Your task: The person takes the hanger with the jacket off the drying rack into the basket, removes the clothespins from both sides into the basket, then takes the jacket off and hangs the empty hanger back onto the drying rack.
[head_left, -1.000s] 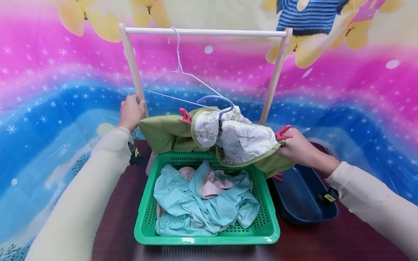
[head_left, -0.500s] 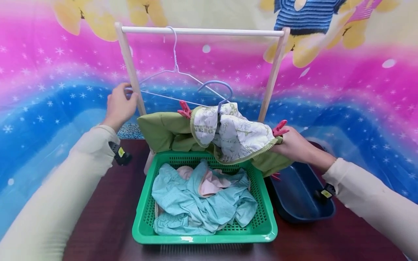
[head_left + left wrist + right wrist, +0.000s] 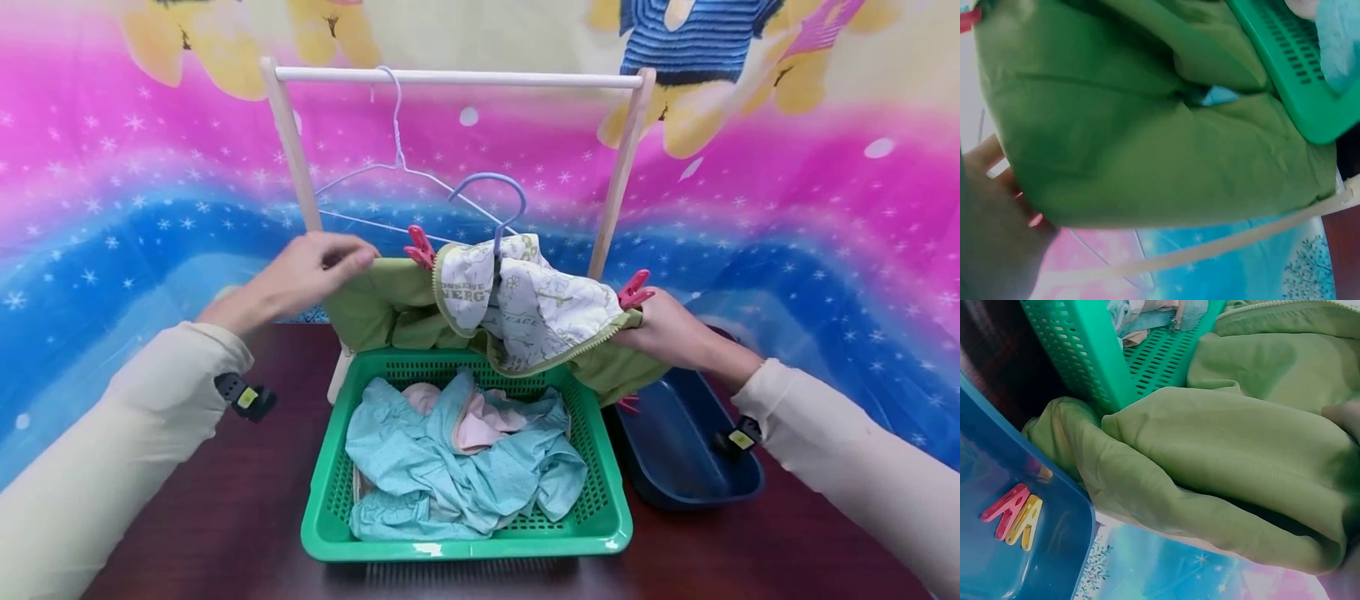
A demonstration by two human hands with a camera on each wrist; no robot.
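Note:
A green zip jacket [image 3: 375, 292] with a printed white lining is spread on a hanger whose lilac hook [image 3: 517, 196] rises from the collar. Red clothespins clip its left [image 3: 420, 247] and right [image 3: 634, 290] edges. My right hand [image 3: 663, 332] grips the jacket's right shoulder beside the right clothespin. At the left shoulder, my left hand [image 3: 311, 267] reaches over with thumb and forefinger extended, fingertips right at the fabric. The left wrist view shows some fingers [image 3: 988, 153] passing behind the jacket's edge. Most of the hanger is hidden in the jacket.
A wooden rack [image 3: 465, 78] carries an empty wire hanger [image 3: 400, 158]. In front stands a green basket [image 3: 465, 550] of light-blue and pink clothes [image 3: 465, 467]. To the right, a dark blue tub [image 3: 738, 492] contains a pink clothespin [image 3: 1007, 509] and a yellow clothespin [image 3: 1025, 522].
My left hand has left the rack's left post and moved right to the jacket's left shoulder. The lilac hook has risen upright, while my right hand keeps its grip.

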